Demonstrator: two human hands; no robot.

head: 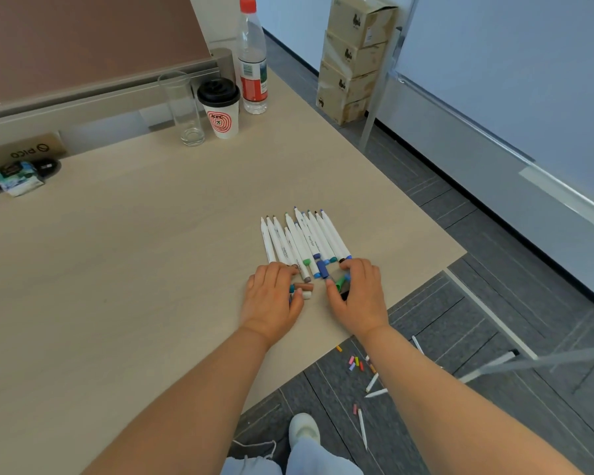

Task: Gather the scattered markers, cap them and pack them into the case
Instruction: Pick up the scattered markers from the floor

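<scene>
Several white uncapped markers (302, 240) lie side by side on the pale wooden table (134, 252), tips pointing away. Loose caps sit at their near ends: a brown cap (304, 287), a white one, a dark blue cap (321, 268) and a green cap (340, 282). My left hand (271, 299) rests on the table with curled fingers over the left caps. My right hand (359, 296) cups the green and black caps, fingertips touching the markers' ends. No case is in view.
A glass (182, 108), a paper coffee cup (220, 108) and a water bottle (252, 56) stand at the table's far side. More markers and caps (362, 375) lie on the grey floor by the table's near right edge. Stacked cardboard boxes (352, 60) stand beyond.
</scene>
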